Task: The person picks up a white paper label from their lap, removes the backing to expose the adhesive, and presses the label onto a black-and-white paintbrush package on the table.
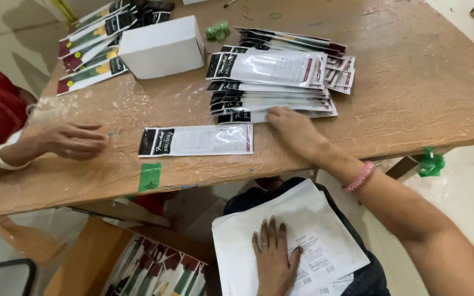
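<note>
Now the right hand (293, 129) is laid open on the packet stack (272, 82); at six o'clock, the left hand (274, 257) is spread flat on white sheets (314, 219).

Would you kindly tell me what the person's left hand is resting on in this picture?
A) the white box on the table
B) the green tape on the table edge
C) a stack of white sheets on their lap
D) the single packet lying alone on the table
C: the left hand lies flat, fingers spread, on the stack of white sheets on the lap, below the table edge, while the right hand reaches the pile of packets.
</note>
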